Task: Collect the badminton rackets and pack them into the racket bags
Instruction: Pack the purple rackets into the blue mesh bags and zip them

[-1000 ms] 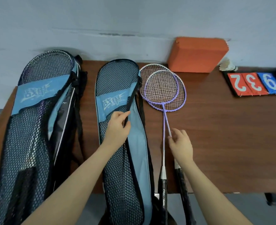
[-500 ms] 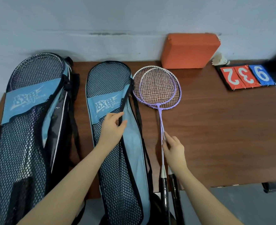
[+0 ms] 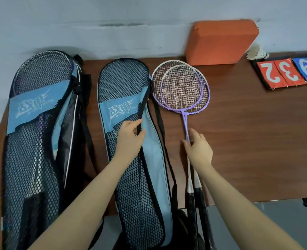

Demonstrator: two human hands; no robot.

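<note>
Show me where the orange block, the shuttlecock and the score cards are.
orange block [image 3: 221,41]: head view, middle of its front face.
shuttlecock [image 3: 257,53]: head view, its white feathers.
score cards [image 3: 288,73]: head view, the middle red card.

Two purple rackets [image 3: 180,88] overlapped, flat on table; two blue mesh bags [image 3: 131,141] [image 3: 35,134] alongside, left.
</note>
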